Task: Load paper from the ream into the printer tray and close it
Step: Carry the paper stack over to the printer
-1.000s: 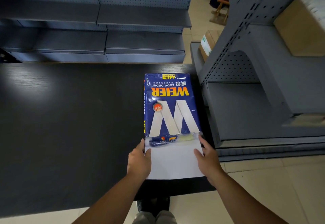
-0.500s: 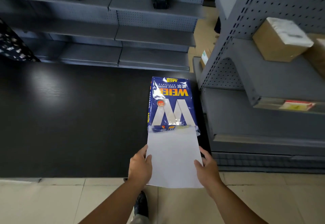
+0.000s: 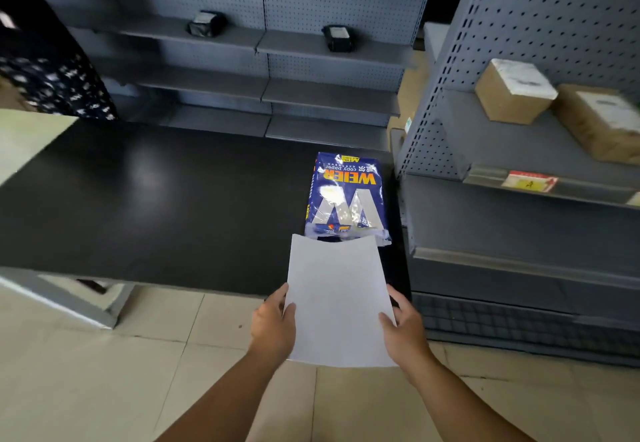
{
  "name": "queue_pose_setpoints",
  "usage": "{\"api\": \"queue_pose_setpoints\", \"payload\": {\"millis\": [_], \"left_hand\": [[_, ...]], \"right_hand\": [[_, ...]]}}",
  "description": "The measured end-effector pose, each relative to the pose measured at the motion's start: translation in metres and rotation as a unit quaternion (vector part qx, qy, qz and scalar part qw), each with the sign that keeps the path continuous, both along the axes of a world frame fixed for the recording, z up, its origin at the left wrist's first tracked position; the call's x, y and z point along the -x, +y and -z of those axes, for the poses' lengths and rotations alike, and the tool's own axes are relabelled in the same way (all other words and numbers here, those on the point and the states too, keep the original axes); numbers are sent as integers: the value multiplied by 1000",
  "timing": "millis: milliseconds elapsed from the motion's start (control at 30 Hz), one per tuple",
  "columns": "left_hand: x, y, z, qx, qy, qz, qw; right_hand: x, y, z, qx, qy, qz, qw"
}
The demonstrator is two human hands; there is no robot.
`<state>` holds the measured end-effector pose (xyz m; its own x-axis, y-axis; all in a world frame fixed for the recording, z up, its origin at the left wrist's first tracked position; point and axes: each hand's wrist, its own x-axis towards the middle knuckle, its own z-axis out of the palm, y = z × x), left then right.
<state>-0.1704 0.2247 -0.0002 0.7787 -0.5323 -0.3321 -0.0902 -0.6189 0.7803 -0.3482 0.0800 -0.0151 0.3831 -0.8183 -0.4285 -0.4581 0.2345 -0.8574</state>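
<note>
Both hands, left hand (image 3: 273, 329) and right hand (image 3: 403, 329), are gripping the paper stack (image 3: 337, 303) at mid-frame by its side edges, each grip closed on it, and are best keeping it level and squared while clearing the ream wrapper (image 3: 346, 199).

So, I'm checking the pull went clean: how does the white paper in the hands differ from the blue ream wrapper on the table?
The white paper is plain and smooth; the blue ream wrapper is printed and crinkled. The paper is held off the table by the left hand and right hand, one at each side; the wrapper lies on the black table, its near end torn open. Both run lengthwise away from the person.
</note>
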Motion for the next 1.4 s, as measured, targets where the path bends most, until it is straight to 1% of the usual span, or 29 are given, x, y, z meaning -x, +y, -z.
{"api": "queue_pose_setpoints", "payload": {"millis": [133, 267, 367, 467, 600, 767, 867, 1033, 1400], "left_hand": [[-10, 36, -17, 19, -13, -49, 999], [-27, 93, -37, 34, -20, -130, 991], [-41, 149, -44, 51, -29, -217, 974], [-48, 209, -47, 54, -32, -300, 952], [-42, 275, -56, 77, -37, -387, 918], [-24, 333, -60, 86, -37, -481, 872], [-12, 356, -64, 104, -38, -522, 846], [-2, 385, -65, 101, -38, -557, 823], [-18, 445, -71, 88, -39, -580, 809]], "right_hand": [[-30, 20, -13, 31, -22, -30, 999], [-83, 53, -23, 62, -40, -109, 991], [-132, 91, -33, 71, -62, -190, 977], [-172, 140, -49, 54, -73, -267, 959], [-207, 199, -63, 32, -83, -362, 928], [-232, 258, -74, 58, -111, -475, 871], [-239, 285, -75, 71, -114, -523, 842], [-247, 318, -76, 54, -103, -548, 829], [-271, 385, -87, 52, -101, -555, 824]]}}
